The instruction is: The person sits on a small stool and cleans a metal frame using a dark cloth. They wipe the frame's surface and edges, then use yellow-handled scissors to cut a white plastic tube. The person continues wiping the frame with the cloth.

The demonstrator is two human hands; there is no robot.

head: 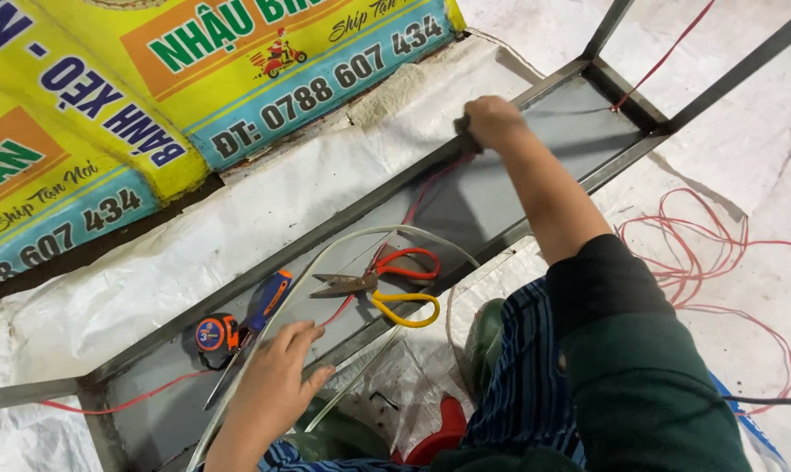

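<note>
My right hand is closed on the far edge of a grey metal frame panel, fingers curled over its rim where a red wire runs. My left hand rests low on the panel with fingers apart, beside a pale curved cable. Scissors with one red and one yellow handle lie between my hands. A blue-and-orange screwdriver and a small orange tape measure lie just left of my left hand.
A yellow and blue printed banner lies at the upper left on white woven sheeting. Loose red wire coils at the right. Metal frame bars extend to the upper right. Green boots show below.
</note>
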